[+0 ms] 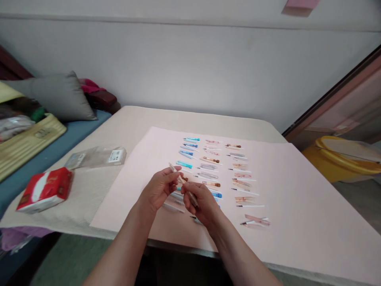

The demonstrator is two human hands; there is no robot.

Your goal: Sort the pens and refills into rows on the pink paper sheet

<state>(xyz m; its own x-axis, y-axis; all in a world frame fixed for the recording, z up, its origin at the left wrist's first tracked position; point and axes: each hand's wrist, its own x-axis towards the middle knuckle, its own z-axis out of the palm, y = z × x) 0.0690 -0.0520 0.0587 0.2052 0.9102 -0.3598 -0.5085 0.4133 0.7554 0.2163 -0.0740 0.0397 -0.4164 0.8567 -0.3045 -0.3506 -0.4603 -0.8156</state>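
Both hands meet over the pale pink sheet, holding one slim pen with a clear, pinkish barrel. My left hand pinches it near the upper end, thumb against fingers. Lower down, my right hand has its fingers closed round the same pen. Around and under them lie rows of pen parts: blue barrels, brown-ended pieces, clear grey pieces, pinkish pieces and thin white refills with dark tips. My hands cover some of the parts in the left row.
On the cloth-covered table at left are a clear plastic bag with a label and a red tissue pack. A grey cushion rests beyond on a blue seat. To the right, a yellow bin stands beside the table.
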